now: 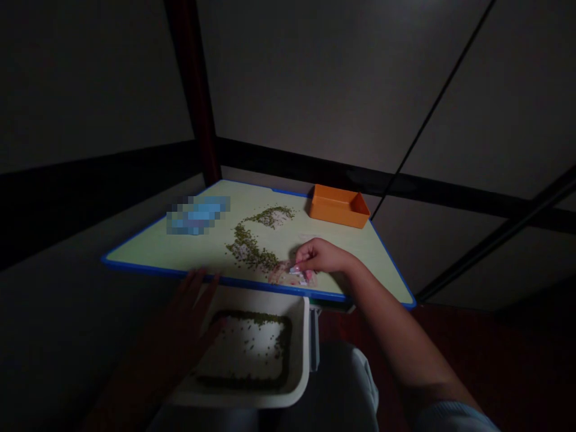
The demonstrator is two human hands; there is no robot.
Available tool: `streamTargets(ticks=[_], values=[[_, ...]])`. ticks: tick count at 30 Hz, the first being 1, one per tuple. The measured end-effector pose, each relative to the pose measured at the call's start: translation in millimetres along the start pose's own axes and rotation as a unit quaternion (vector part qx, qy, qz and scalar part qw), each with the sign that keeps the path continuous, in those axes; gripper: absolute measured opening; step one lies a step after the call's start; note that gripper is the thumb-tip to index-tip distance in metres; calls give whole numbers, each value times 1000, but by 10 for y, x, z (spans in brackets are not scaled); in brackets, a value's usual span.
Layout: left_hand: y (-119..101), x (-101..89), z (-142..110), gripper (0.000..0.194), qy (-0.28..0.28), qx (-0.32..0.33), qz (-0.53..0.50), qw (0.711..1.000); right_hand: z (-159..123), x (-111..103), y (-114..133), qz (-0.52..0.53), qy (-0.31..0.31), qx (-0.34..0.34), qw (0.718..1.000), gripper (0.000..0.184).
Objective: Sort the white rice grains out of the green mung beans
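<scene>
A pale green table (pixel 180 246) with a blue edge carries a curved trail of small green beans (pixel 252 246) mixed with pale grains. My right hand (pixel 320 257) rests on the table near its front edge, fingers curled in a pinch at the trail's near end; what they hold is too small to make out. Below the table edge, a white tray (pixel 301 354) holds green beans around its sides and pale grains in the middle. My left hand (pixel 189 324) grips the tray's left rim, thumb inside.
An orange box (pixel 339 206) stands at the table's far right corner. A blurred blue patch (pixel 198 215) lies at the far left. A dark red post (pixel 195 90) rises behind the table. The room around is dim.
</scene>
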State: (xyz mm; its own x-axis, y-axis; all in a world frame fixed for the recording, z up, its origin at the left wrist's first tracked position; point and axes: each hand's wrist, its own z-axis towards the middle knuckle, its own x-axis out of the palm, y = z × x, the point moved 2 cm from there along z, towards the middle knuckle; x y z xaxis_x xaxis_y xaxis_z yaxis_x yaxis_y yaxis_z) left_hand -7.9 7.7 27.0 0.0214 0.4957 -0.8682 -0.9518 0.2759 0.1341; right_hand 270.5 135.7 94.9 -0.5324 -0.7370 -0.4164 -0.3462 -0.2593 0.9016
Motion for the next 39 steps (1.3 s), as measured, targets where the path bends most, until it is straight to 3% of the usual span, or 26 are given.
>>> streamTargets(ticks=[8,17,39], values=[[-32,-54,10,72,2,-9,-14,1000,-47,17,40,26,24,19,999,38],[-59,-32,-25,74,3,-17,-10,1000,-29,8,26,27,-34,11,999,42],[7,2,-40,75,7,-11,-9,1000,41,51,24,40,-23,-11,999,40]])
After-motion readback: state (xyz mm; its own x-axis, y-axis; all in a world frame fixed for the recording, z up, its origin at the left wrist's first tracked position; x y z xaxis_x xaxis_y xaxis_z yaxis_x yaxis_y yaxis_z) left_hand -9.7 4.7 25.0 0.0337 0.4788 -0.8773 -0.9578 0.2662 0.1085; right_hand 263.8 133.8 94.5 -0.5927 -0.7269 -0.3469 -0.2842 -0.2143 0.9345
